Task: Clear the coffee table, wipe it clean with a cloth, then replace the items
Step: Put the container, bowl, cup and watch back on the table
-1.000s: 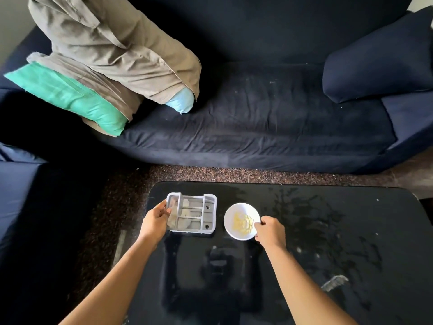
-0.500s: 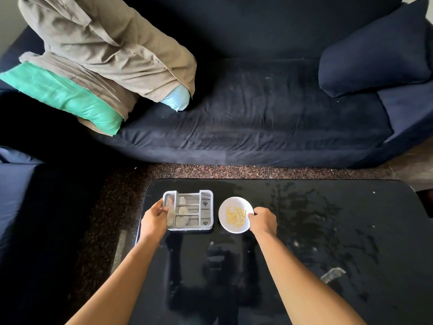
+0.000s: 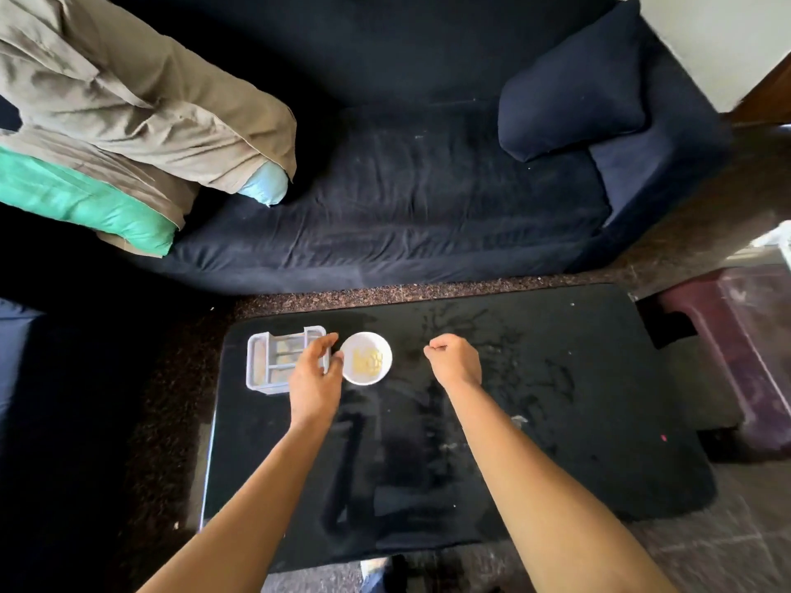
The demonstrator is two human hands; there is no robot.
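Observation:
A glossy black coffee table (image 3: pixel 556 400) fills the lower middle of the head view, with smears on its right half. At its far left corner stand a grey compartment tray (image 3: pixel 267 361) and, just right of it, a small white bowl (image 3: pixel 368 358) with yellow bits inside. My left hand (image 3: pixel 314 376) hovers over the tray's right end with fingers spread and relaxed, holding nothing. My right hand (image 3: pixel 453 360) is over bare table to the right of the bowl, fingers loosely curled, holding nothing.
A dark blue sofa (image 3: pixel 406 199) runs behind the table, with a navy cushion (image 3: pixel 569 96) at right and a pile of tan and green bedding (image 3: pixel 115 122) at left. A maroon stool (image 3: pixel 736 344) stands past the table's right end.
Both hands have let go: the left left the tray's left side and moved right, the right pulled away from the bowl to the right. The camera view shifted, showing more of the table's right end.

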